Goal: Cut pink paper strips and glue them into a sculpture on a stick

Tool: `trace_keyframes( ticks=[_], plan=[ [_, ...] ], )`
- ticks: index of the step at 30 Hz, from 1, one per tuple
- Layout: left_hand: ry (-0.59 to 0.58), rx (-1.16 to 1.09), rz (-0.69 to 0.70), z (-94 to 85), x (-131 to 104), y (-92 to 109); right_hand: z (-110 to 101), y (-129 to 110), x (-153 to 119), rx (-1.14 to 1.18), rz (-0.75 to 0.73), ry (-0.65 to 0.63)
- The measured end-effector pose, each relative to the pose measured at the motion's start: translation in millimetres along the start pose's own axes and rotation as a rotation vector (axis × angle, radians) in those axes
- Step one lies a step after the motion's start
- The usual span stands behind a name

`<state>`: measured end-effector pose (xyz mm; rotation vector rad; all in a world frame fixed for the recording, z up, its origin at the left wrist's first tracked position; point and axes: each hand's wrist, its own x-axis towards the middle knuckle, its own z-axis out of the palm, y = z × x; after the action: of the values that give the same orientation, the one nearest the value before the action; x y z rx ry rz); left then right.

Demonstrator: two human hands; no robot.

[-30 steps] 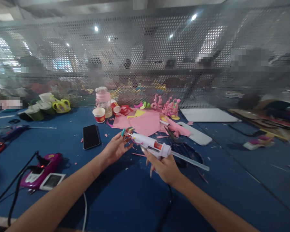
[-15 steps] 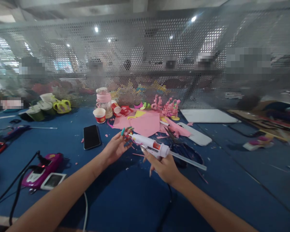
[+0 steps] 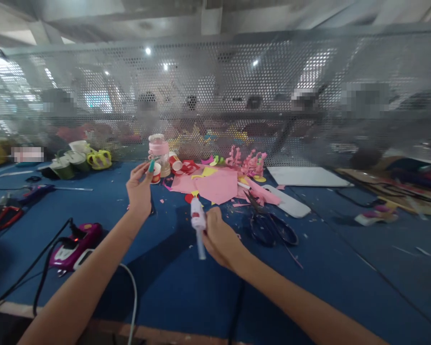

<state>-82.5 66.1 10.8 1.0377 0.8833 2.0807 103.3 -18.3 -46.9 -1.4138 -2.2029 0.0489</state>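
My right hand (image 3: 219,237) is wrapped round a white hot glue gun (image 3: 198,216), and a clear glue stick (image 3: 200,247) sticks out of its back end. The gun's nozzle points away from me, close to a small red and yellow piece (image 3: 189,198) on the table. To the left, my left hand (image 3: 139,191) is raised with thumb and fingers pinched together; a teal nail shows at the tip. Whatever the pinch holds is too small to make out. Behind this hand are a red and white paper cup (image 3: 156,175) and the mostly hidden black phone.
Pink paper (image 3: 217,186) lies ahead, with dark-handled scissors (image 3: 264,227) to its right. A pink-topped jar (image 3: 159,148) stands behind. On the left is a purple power strip (image 3: 77,244) with black cables. A perforated metal screen (image 3: 215,76) closes the far side.
My left hand has moved left and up, away from the glue gun's nozzle. My right hand has swung the gun left, turning it from sideways to pointing forward.
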Motion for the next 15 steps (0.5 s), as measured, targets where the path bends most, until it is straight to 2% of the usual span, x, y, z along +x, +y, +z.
trace_keyframes(
  ticks=[2,3,5,7,9,12,15],
  plan=[
    [-0.001,0.072,0.176,-0.7,4.6,8.3,8.1,-15.0,10.9,-0.16,-0.031,-0.056],
    [-0.008,0.07,0.217,-0.1,5.7,12.5,12.7,-22.7,17.8,-0.21,-0.022,-0.055],
    [-0.036,0.009,0.207,2.7,5.3,19.7,22.8,-37.5,34.5,-0.222,0.018,-0.044],
    [-0.078,-0.084,0.093,6.5,2.7,24.1,33.2,-50.6,54.2,-0.148,0.168,0.0],
    [-0.11,-0.157,-0.056,9.6,-0.8,25.0,42.9,-61.6,74.8,-0.13,0.247,0.033],
    [-0.147,-0.215,-0.212,11.3,-4.5,21.0,54.6,-72.1,101.5,-0.082,0.33,0.058],
    [-0.19,-0.237,-0.301,10.4,-6.7,14.0,59.8,-72.9,116.9,-0.002,0.361,0.065]
  ],
)
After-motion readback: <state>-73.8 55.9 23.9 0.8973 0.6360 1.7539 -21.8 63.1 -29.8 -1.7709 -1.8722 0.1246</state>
